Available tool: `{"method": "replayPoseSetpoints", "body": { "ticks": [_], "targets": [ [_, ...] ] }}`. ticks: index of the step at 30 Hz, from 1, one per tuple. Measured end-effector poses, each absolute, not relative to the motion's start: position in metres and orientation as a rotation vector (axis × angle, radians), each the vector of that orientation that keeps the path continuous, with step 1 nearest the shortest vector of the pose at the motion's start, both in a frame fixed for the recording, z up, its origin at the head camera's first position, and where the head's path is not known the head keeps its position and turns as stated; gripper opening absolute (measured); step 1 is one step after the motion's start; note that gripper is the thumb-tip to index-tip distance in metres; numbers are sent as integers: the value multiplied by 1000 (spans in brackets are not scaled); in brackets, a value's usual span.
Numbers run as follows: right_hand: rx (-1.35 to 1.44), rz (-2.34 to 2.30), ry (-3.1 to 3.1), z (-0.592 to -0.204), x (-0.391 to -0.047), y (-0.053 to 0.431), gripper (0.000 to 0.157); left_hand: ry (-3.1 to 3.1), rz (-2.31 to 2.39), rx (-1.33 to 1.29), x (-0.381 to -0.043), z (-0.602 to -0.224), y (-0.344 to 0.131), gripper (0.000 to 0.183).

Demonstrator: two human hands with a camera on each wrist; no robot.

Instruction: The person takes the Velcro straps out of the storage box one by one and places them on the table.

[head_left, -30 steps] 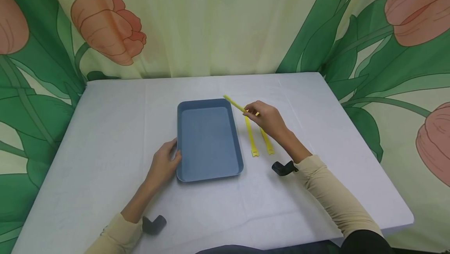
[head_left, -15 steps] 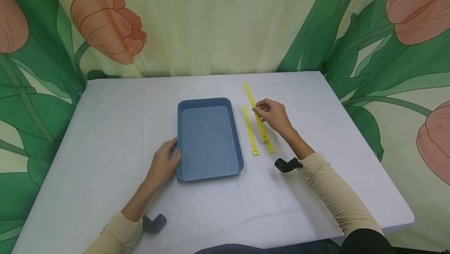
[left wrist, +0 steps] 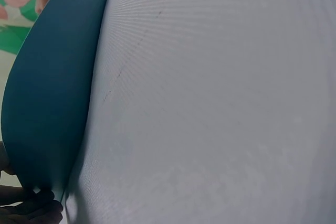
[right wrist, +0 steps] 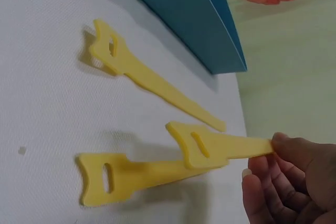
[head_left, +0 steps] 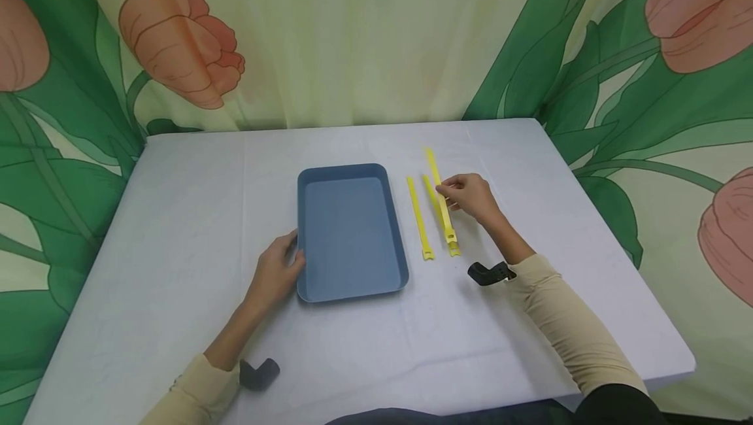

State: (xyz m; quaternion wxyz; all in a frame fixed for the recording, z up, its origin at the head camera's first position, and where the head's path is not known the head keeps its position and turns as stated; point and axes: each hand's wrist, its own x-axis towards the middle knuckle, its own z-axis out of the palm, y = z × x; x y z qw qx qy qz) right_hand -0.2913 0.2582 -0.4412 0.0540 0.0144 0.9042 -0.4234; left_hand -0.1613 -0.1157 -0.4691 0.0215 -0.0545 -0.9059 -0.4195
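Observation:
Between thumb and fingers, my right hand (head_left: 472,196) pinches a yellow hook-and-loop cable tie (right wrist: 210,148) near its narrow end. Its slotted head hangs above a second yellow cable tie (right wrist: 113,179), overlapping it in the right wrist view. A third yellow cable tie (head_left: 419,219) lies on the cloth, closer to the tray. My left hand (head_left: 276,268) holds the left wall of a blue-grey rectangular tray (head_left: 351,297), thumb at the rim and fingers outside. In the left wrist view, the tray's outer wall (left wrist: 52,77) shows, with dark fingertips (left wrist: 37,208) at its lower end.
A white cloth covers the table (head_left: 176,229) under everything. Behind it hangs a curtain (head_left: 353,39) printed with tulips and leaves. Dark wrist camera mounts (head_left: 491,274) stick out from both sleeves, low over the table.
My right hand has carried the held cable tie rightward from the tray's far right corner, turning it lengthwise over the second tie. The left hand and tray have stayed put.

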Motion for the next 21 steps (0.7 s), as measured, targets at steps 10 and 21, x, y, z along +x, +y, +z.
{"method": "replayPoseSetpoints", "body": {
  "ticks": [10,21],
  "targets": [
    [147,-1111,2674,-439,-288,271,36,-2799,-1328,-144,-155,-472,-117,48],
    [219,-1021,2621,-447,-288,286,36,-2754,-1327,-200,-157,-472,-119,48]
  ]
}}
